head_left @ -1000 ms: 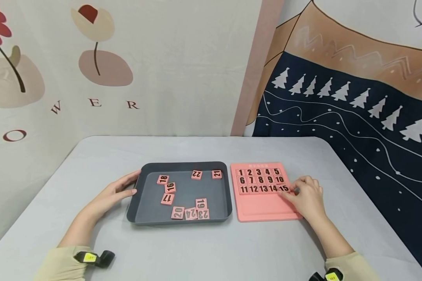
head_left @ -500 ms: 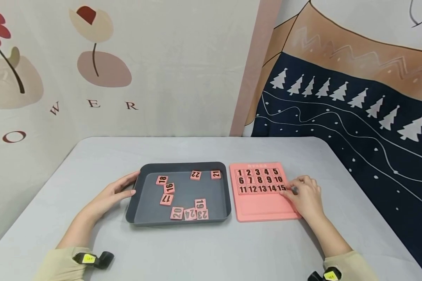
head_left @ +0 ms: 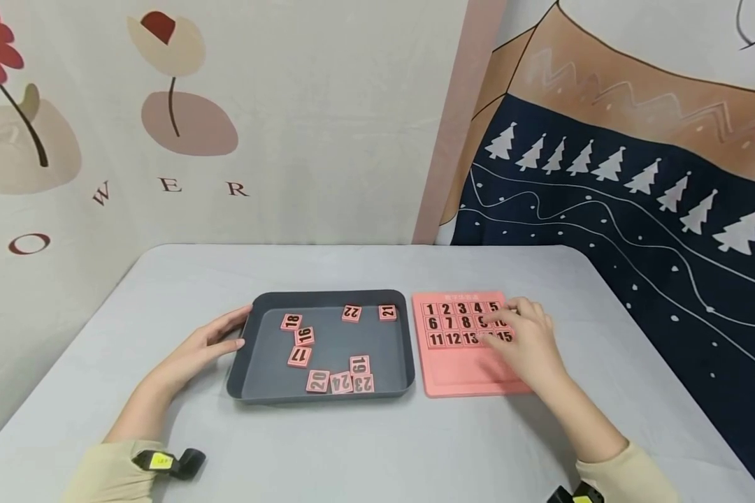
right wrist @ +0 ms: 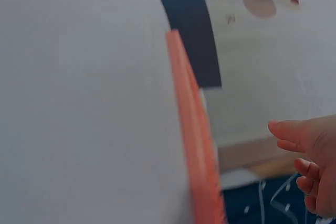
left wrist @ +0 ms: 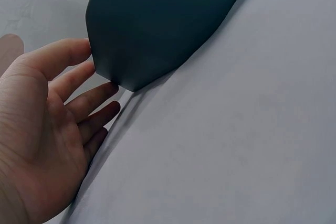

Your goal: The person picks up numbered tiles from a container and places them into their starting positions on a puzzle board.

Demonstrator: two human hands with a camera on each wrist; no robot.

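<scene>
The left hand touches the left side of a dark grey tray with its fingertips. In the left wrist view its fingers reach relaxed and apart to the tray's end. Pink number tiles lie loose in the tray, among them tile 16 and tile 19. To the tray's right lies a pink number board, with three rows of tiles in its upper part. Above the board's right side hovers the right hand, covering part of tiles 10 and 14. No tile shows between its fingers in the right wrist view.
A white cloth covers the table. The tray and the board stand close side by side. Behind the table hangs a printed curtain, with a dark blue patterned cloth at the right.
The right hand has let go of tile 15, which now sits at the end of the third row, and has lifted and moved left over the board. The left hand stays at the tray.
</scene>
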